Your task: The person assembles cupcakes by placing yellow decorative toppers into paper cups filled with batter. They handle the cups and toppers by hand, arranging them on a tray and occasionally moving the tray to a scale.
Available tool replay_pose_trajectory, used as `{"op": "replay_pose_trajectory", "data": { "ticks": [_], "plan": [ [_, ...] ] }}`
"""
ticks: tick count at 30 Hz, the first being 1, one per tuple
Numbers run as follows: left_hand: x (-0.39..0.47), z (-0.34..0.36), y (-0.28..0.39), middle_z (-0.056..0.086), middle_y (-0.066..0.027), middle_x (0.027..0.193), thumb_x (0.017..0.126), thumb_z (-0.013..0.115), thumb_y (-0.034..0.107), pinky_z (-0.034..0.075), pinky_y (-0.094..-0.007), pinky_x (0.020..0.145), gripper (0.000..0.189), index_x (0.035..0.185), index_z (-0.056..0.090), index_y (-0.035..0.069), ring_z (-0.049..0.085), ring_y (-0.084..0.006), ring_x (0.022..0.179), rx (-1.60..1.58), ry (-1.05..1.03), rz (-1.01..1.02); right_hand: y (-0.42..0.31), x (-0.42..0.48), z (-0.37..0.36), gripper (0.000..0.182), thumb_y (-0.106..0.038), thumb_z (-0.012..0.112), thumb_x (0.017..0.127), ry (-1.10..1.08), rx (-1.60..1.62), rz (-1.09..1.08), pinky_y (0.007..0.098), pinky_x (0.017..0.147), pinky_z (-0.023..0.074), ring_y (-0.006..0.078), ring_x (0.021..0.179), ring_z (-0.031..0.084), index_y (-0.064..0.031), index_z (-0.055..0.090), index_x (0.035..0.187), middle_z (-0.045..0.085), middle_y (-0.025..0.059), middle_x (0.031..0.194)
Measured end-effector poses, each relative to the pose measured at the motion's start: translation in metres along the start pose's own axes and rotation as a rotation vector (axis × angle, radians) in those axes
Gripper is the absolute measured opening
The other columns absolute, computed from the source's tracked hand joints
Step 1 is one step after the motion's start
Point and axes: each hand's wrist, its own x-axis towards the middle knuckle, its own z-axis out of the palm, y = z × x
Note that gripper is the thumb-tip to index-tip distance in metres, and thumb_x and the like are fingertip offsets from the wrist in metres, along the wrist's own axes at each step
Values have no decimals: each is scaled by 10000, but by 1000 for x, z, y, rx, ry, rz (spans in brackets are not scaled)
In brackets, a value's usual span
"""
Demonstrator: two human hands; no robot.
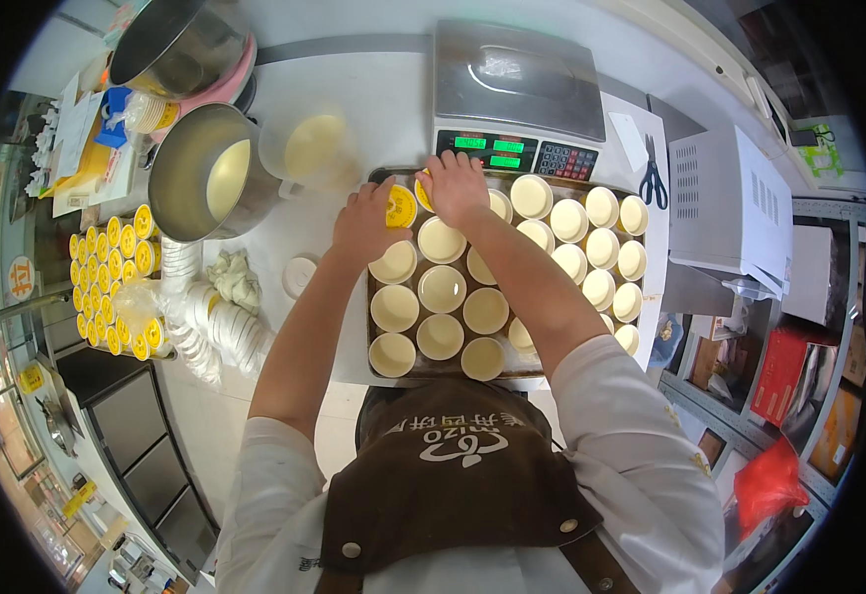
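Note:
A metal baking tray (503, 366) before me carries rows of white cups (442, 289) filled with a pale cream-coloured mixture. At its far left corner, my left hand (367, 224) rests against a cup with a yellow printed lid (401, 206). Beside it, my right hand (456, 187) lies over another yellow-lidded cup (423, 190), which it mostly covers. Fingers of both hands touch the lids' edges; whether they press or grip cannot be made out. Under my right forearm, some cups are hidden.
Behind the tray stands a digital weighing scale (518, 82), with scissors (652, 174) to its right. Leftward are a steel mixing bowl (210, 174), a translucent jug (314, 145), a loose white lid (300, 276), sleeved lid stacks (217, 319), a crumpled cloth (234, 278) and yellow-lidded cups (113, 260).

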Motion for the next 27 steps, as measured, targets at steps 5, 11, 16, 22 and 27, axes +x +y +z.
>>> {"op": "replay_pose_trajectory", "data": {
  "ticks": [5, 11, 16, 22, 27],
  "plan": [
    [1, 6, -3, 507, -126, 1458, 709, 859, 341, 526, -475, 983, 971, 1552, 393, 213, 577, -361, 1225, 0, 31, -16, -4, 1, 0, 361, -431, 434, 1066, -41, -39, 6, 444, 950, 406, 276, 1065, 563, -128, 614, 1144, 601, 88, 1091],
    [3, -13, 4, 502, -95, 1495, 718, 857, 372, 445, -496, 1073, 981, 1570, 383, 265, 548, -334, 1293, 43, -115, -33, -1, -2, 0, 362, -432, 426, 1068, -38, -46, 5, 456, 968, 403, 280, 1092, 560, -130, 609, 1149, 605, 88, 1105],
    [-5, -11, -4, 521, -81, 1482, 764, 830, 352, 436, -483, 1071, 940, 1578, 375, 242, 552, -331, 1288, 58, 88, 21, -4, 1, -3, 378, -437, 428, 1067, -80, -39, 18, 474, 982, 397, 291, 1124, 552, -124, 600, 1192, 596, 97, 1158],
    [-85, -14, -63, 571, -154, 1360, 838, 770, 292, 470, -484, 996, 465, 1241, 625, 108, 571, -375, 1219, -412, 212, -209, -10, -3, -9, 378, -421, 548, 1019, 124, 43, 64, 478, 1000, 396, 311, 1128, 560, -105, 592, 1224, 606, 107, 1175],
    [-182, 14, -105, 556, -112, 1374, 872, 712, 172, 464, -481, 1004, 178, 1018, 638, 101, 528, -348, 1268, 37, 216, -243, -50, -47, -59, 324, -240, 671, 934, 392, 392, -8, 491, 990, 402, 354, 1134, 564, -71, 592, 1199, 616, 140, 1204]
  ]
}}
